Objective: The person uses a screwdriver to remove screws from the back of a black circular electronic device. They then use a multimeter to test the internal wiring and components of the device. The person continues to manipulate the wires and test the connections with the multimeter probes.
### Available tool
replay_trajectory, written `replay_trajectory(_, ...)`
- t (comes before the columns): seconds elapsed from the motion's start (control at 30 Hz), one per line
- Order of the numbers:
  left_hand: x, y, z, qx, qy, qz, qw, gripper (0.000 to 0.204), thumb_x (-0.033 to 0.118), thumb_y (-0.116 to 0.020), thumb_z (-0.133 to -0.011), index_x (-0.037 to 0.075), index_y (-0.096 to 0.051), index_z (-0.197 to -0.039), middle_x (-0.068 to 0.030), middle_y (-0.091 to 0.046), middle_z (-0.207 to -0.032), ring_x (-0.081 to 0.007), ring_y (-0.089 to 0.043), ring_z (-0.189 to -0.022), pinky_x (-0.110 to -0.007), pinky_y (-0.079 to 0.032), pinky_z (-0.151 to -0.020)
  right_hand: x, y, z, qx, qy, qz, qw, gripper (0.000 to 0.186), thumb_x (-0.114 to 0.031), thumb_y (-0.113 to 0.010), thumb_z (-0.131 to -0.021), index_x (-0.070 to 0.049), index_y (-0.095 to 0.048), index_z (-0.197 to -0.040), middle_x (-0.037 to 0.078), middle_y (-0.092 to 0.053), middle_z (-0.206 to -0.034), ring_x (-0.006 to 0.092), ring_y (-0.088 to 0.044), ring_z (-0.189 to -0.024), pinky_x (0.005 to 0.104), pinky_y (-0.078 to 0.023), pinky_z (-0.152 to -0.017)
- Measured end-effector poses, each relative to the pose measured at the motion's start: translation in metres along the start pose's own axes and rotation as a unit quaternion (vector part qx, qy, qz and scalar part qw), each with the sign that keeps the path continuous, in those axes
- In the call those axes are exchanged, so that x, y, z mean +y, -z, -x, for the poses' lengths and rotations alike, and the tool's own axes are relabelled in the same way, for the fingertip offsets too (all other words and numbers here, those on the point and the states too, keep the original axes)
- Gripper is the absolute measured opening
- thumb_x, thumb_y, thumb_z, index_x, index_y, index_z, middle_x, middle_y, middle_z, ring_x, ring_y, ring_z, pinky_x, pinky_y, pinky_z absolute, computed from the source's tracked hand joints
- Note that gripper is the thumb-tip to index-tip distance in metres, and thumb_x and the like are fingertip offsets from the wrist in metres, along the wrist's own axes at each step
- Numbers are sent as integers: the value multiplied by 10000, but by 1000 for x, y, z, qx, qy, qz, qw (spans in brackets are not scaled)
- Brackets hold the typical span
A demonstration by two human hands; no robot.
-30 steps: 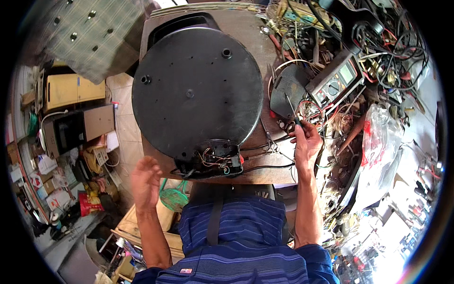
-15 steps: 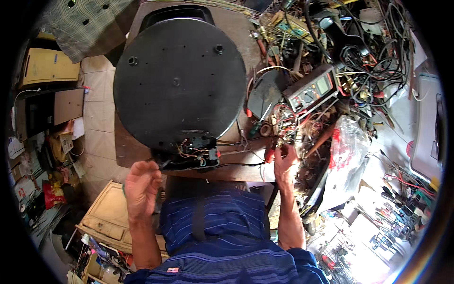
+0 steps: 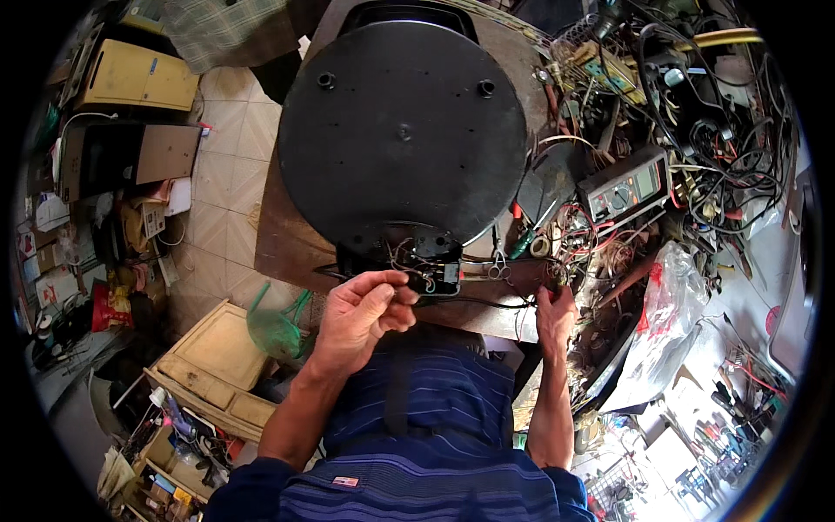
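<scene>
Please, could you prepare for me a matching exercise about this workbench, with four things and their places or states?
Column 1
1. round black plastic appliance
2. grey rectangular multimeter
3. metal screwdriver with a green handle
4. clear plastic bag with red marks

Column 2
A. lying beside small metal scissors
B. crumpled, to the right of the right hand
C. exposed wires at its near edge
D. shows a dial and display

Pairs: 1-C, 2-D, 3-A, 4-B

I see an appliance (image 3: 403, 157) on the counter (image 3: 271, 235), its wiring compartment (image 3: 439, 244) at the front. At the appliance's front right are scissors (image 3: 499, 256), then a screwdriver (image 3: 522, 244); farther right, a multimeter (image 3: 621, 193); left of the appliance, the floor (image 3: 228, 187).
</scene>
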State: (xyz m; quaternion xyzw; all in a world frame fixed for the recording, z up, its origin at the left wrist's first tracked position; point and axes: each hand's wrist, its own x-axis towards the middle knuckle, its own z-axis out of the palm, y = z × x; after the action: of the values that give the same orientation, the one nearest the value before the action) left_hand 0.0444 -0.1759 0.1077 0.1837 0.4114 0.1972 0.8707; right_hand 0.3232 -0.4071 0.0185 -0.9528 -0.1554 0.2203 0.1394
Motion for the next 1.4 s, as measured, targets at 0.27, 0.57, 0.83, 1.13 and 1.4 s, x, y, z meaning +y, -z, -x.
replay_trajectory(0.27,2,0,-2,-29,-16,49,998,389,63,-501,-1075,-53,-529,-1445,-240,-659,-1330,-307,-720,-1120,-379,-609,-933,23,42,53,-3,-38,-66,997,301,-194,-651,-922,76,-655,-1057,167,-689,-756,239,-658,-671,388,-532,-665)
replay_trajectory(0.57,11,6,-6,-60,-7,12,998,325,65,-522,-1081,-37,-586,-1383,-214,-692,-1266,-275,-743,-1053,-359,-619,-906,-51,48,107,-98,29,-214,971,246,-112,-675,-959,2,-631,-1173,41,-658,-823,105,-591,-719,285,-506,-663)
replay_trajectory(0.83,20,8,-1,-49,12,-74,996,195,21,-638,-1019,-6,-701,-1202,-147,-746,-1117,-214,-745,-939,-329,-620,-825,-131,58,129,-186,75,-203,958,183,-98,-721,-917,-13,-670,-1071,44,-647,-798,87,-552,-646,269,-485,-610)
replay_trajectory(1.13,29,12,6,-103,41,-191,975,242,44,-697,-996,-22,-698,-1228,-47,-728,-941,-95,-677,-825,-250,-560,-758,-150,80,127,-250,217,-185,925,249,-46,-744,-886,15,-720,-1126,110,-632,-812,196,-610,-623,306,-491,-597)
replay_trajectory(1.4,35,23,9,-85,84,-166,979,178,23,-701,-982,-30,-735,-1149,-85,-737,-918,-144,-713,-805,-273,-587,-725,-149,78,126,-261,238,-183,917,288,-26,-798,-847,-18,-742,-1130,90,-635,-806,182,-602,-600,298,-474,-569)
